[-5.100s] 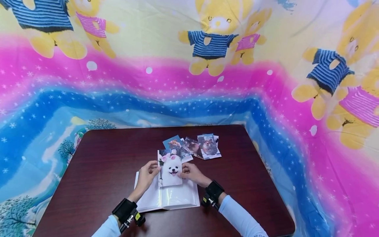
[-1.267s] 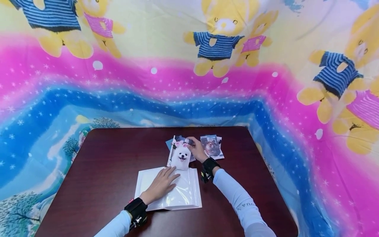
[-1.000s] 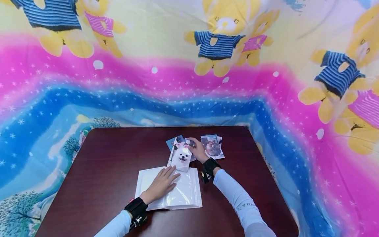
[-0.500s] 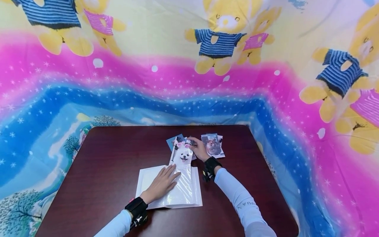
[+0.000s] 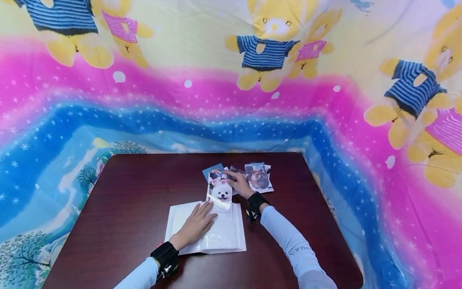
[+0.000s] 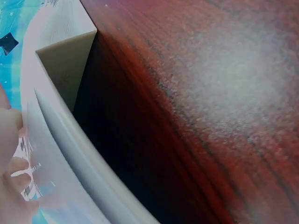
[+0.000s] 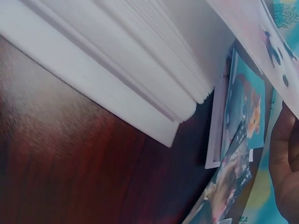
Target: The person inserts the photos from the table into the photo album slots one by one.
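Note:
A white photo album [image 5: 224,237] lies open on the table, its clear-sleeved right page facing up. My left hand [image 5: 195,226] rests on it with fingers spread, fingertips by the lower edge of a photo of a white dog with pink flowers [image 5: 221,192]. That photo extends past the album's far edge, its lower end over or inside the clear sleeve; which one I cannot tell. My right hand [image 5: 240,184] pinches its upper right side. In the right wrist view, the thumb side of the right hand [image 7: 284,163] meets the photo's edge, above the album's page stack [image 7: 135,51].
Behind the dog photo lie overlapping animal photos, including a blue-edged one [image 5: 213,170]. Another small pile with a brown animal photo [image 5: 259,178] lies right of my right hand. Everything sits on a dark wooden table [image 5: 137,188], with a patterned cloth [image 5: 187,120] hanging around it.
Earlier both hands held the dog photo above the album; then the left hand came down flat on the page. Since half a second ago, the photo's top has moved slightly toward the album.

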`<state>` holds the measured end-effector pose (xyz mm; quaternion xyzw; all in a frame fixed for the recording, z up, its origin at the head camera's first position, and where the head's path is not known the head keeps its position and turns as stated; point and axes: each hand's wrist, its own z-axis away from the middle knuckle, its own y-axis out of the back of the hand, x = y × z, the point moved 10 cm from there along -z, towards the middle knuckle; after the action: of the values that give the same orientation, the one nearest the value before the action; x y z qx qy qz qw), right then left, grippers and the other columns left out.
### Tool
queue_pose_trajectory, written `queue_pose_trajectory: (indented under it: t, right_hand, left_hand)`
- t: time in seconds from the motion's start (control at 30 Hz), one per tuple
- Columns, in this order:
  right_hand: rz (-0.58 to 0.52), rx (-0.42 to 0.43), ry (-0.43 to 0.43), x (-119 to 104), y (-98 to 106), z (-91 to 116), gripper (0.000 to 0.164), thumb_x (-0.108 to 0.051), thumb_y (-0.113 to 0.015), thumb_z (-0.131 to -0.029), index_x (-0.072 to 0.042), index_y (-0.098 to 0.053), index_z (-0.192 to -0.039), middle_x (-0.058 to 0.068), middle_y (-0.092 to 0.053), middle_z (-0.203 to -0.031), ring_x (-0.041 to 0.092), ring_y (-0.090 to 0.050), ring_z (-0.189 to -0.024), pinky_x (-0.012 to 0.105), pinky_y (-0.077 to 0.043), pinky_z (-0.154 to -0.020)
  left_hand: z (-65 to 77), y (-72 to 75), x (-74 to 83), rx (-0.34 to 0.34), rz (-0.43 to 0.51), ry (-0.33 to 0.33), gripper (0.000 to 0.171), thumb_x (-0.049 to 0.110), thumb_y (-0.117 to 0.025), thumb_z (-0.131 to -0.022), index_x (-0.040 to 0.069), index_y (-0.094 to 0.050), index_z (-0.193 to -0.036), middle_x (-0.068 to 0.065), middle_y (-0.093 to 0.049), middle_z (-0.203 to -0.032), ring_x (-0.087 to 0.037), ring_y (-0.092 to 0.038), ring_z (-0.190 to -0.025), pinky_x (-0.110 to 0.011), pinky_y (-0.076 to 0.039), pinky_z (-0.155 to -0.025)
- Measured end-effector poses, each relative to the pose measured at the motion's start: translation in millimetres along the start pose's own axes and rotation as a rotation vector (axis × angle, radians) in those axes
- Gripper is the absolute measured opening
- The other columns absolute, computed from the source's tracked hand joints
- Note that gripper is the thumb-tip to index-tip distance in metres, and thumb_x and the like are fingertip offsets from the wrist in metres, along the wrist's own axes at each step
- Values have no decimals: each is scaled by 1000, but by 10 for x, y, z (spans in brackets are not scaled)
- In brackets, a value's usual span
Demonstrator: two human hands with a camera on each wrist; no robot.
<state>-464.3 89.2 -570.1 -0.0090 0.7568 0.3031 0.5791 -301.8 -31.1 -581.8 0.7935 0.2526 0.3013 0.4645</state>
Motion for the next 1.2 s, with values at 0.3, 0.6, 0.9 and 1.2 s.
queue_pose_trajectory:
  t: [0.3, 0.6, 0.9, 1.2]
  right_hand:
    - [-97, -43, -61, 64, -90, 74, 38, -5, -44, -105, 7, -48, -141, 32, -54, -126, 32, -46, -63, 31, -41, -60]
    - [-58, -133, -119, 120, -229, 159, 39, -10, -43, -107, 3, -48, -143, 22, -48, -144, 33, -60, -101, 34, -49, -76]
    - [-133, -151, -135, 154, -301, 228, 39, -10, -44, -106, 5, -47, -143, 21, -60, -97, 22, -52, -66, 32, -42, -60]
    - [-125, -164, -190, 174, -339, 317, 38, -12, -44, -107, 1, -50, -142, 23, -57, -124, 20, -57, -85, 30, -41, -69]
  left_hand:
    - [81, -50, -43, -54, -12, 49, 38, 29, -60, -99, 9, -64, -130, -24, -43, -148, -40, -35, -140, -63, -24, -111]
    - [156, -131, -50, -186, -15, 78, 63, 52, -52, -97, 13, -49, -147, -20, -29, -158, -38, -20, -147, -65, -14, -114]
    - [183, -134, -48, -125, -16, 45, 63, 49, -55, -97, 12, -49, -147, -22, -31, -156, -41, -24, -145, -66, -17, -112]
    - [189, -119, -41, -88, -19, 30, 63, 50, -54, -98, 11, -49, -147, -23, -32, -155, -42, -26, -143, -67, -20, -110]
